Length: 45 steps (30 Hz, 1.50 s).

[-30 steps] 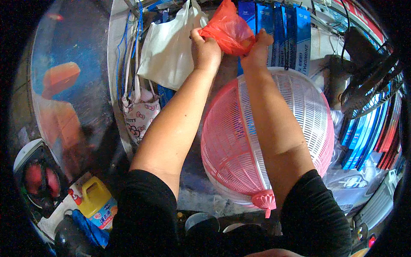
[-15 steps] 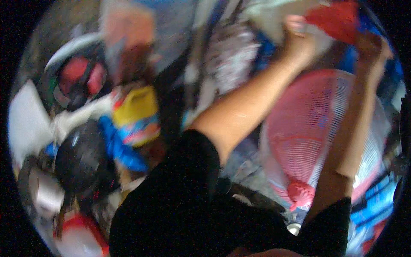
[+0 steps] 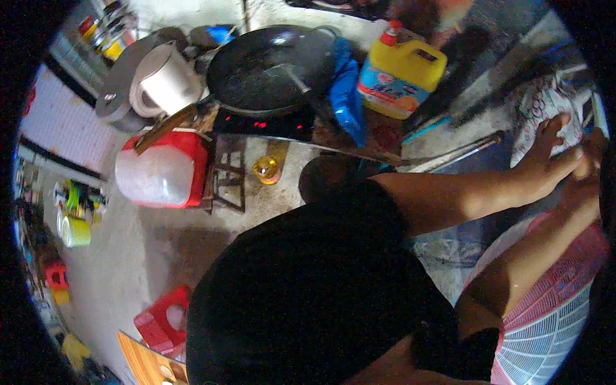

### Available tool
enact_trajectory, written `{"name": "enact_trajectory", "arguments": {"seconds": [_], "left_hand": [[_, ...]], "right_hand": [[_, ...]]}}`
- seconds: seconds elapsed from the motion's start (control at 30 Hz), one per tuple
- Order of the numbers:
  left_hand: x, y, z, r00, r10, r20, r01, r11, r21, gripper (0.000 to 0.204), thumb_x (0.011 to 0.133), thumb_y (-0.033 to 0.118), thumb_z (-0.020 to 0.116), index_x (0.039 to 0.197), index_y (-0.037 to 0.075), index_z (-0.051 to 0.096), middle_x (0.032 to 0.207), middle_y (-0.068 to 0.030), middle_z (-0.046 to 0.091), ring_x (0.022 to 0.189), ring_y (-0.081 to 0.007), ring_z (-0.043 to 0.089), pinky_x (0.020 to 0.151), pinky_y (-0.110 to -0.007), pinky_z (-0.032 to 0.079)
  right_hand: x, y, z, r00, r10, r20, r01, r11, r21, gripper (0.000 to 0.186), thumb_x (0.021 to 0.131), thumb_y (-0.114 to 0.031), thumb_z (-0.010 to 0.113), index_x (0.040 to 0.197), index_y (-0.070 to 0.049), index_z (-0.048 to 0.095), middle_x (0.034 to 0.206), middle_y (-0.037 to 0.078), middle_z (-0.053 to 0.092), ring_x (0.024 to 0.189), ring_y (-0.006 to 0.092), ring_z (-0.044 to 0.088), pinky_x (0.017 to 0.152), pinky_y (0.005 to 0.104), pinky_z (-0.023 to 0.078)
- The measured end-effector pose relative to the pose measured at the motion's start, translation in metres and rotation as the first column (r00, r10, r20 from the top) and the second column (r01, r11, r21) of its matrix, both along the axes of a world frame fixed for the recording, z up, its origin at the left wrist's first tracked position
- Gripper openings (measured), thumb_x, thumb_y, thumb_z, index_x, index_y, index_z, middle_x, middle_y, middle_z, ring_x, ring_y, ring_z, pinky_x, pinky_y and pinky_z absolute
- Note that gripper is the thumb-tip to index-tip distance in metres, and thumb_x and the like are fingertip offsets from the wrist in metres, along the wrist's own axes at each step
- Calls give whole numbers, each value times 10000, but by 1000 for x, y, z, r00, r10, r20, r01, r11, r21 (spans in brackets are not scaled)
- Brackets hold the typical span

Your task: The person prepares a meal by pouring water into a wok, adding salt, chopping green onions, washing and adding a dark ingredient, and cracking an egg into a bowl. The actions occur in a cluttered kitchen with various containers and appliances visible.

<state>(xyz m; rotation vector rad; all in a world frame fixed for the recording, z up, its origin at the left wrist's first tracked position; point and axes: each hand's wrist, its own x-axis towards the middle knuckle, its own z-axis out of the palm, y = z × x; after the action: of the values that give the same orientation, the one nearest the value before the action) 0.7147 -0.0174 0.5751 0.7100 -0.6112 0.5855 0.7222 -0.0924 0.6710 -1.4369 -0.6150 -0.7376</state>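
Both my arms reach to the far right, where my hands meet at the rim of the picture. My left hand (image 3: 553, 160) has its fingers apart, and nothing shows between them. It is next to a white plastic bag (image 3: 529, 125) with dark and red print. My right hand (image 3: 589, 163) touches or overlaps the left fingertips. The dark rim cuts it off, so its fingers and anything in them are hidden. Below my right forearm stands a pink and white mesh basket or cover (image 3: 552, 321).
A black wok (image 3: 256, 70) with a utensil in it sits on a black cooktop (image 3: 263, 125). Beside it are a yellow jug (image 3: 417, 64), a blue bag (image 3: 346, 96) and a white pot (image 3: 170, 83). Lower down are a red and white cooler (image 3: 160, 170), a small bottle (image 3: 266, 170) and a red stool (image 3: 163, 321).
My view has swung left, bringing the wok and floor into sight. The red and pale items my hands were at are no longer visible. My hands have come together.
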Motion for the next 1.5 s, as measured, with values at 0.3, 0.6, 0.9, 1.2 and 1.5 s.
{"name": "enact_trajectory", "arguments": {"seconds": [0.3,0.6,0.9,1.2,1.5], "left_hand": [[-108,119,-148,883,217,-417,-194,976,96,593,966,336,539,1412,26,301,1292,-116,468,1234,-209,415,1043,-365,353],[-373,160,-263,524,568,-634,-442,818,368,564,948,379,559,1355,27,390,1128,-111,572,1066,-203,531,903,-328,440],[-638,166,-302,-36,648,-761,-534,631,562,568,894,447,611,1293,53,526,1124,-169,604,1024,-240,569,891,-363,460],[-793,128,-304,-375,544,-751,-835,152,528,489,921,363,604,1281,52,490,1094,-122,614,1022,-192,565,887,-342,470],[-839,20,-350,-433,37,-901,-810,-455,370,456,929,300,608,1304,75,481,1144,-92,558,908,-147,588,797,-306,495]], "right_hand": [[-16,106,-183,567,702,-430,-726,673,141,483,896,-458,545,1180,-73,476,1063,81,530,910,227,579,774,337,514],[-212,150,-331,-139,591,-794,-897,265,354,548,873,-449,534,1231,-43,448,1135,108,526,963,238,557,843,356,477],[-427,249,-396,-491,245,-836,-866,-237,440,637,837,-460,563,1275,-12,449,1221,138,525,1076,283,535,939,410,444],[-642,345,-354,-541,-63,-839,-516,-763,390,568,817,-491,653,1194,-91,507,1235,124,519,830,201,591,532,278,547],[-778,347,-379,-261,-489,-832,-14,-860,510,492,879,-431,601,1197,-67,510,1211,130,551,822,230,629,581,350,574]]}}
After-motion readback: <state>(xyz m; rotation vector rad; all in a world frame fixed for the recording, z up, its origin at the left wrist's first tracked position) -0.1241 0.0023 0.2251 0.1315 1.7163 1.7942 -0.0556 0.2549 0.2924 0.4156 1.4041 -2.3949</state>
